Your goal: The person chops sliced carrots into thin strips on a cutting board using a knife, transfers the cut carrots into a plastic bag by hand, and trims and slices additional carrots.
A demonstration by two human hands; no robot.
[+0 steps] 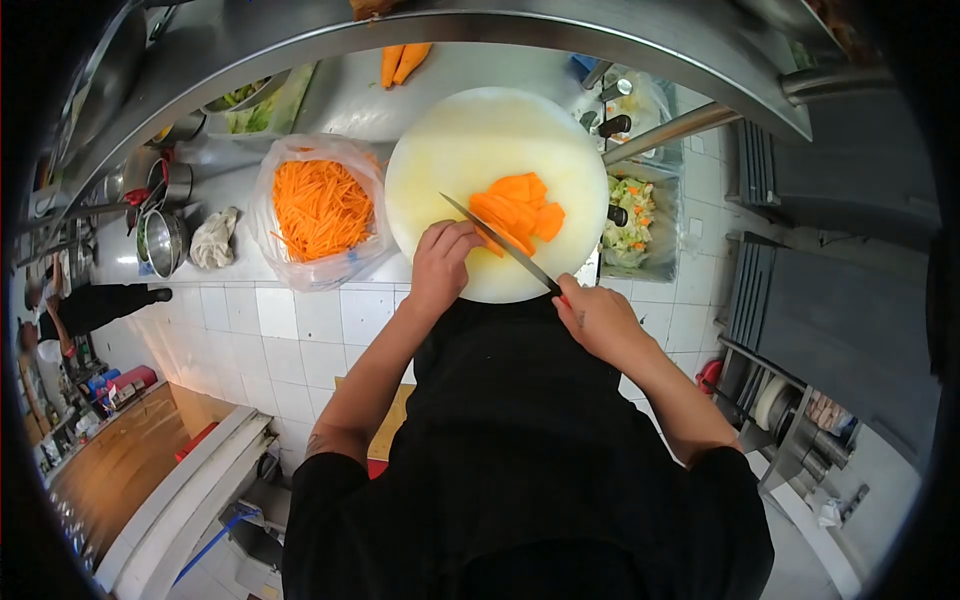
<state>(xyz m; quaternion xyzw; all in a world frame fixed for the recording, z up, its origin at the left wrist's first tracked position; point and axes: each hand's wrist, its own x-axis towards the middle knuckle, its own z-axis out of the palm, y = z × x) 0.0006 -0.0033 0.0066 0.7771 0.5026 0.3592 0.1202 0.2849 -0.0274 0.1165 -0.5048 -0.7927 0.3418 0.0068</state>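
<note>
A kitchen knife point(500, 242) lies diagonally over the round pale cutting board point(440, 140), its tip pointing up and left. My right hand point(598, 318) is closed around its handle at the board's near edge. My left hand point(442, 262) has curled fingers pressed down at the near left end of the orange carrot slices point(520, 205), close beside the blade. What sits right under those fingertips is partly hidden. The slices lie overlapping in a pile, mostly beyond the blade. Left of the board, a clear plastic bag point(262, 205) stands open, full of shredded carrot point(322, 210).
Peeled carrots point(405, 65) lie behind the board. A bin of chopped vegetables point(630, 225) stands to the right, with dark knife handles point(615, 126) near it. Overhead runs a metal shelf point(500, 30). A cloth point(214, 240) and metal bowl point(164, 243) sit left. Another person point(90, 312) is far left.
</note>
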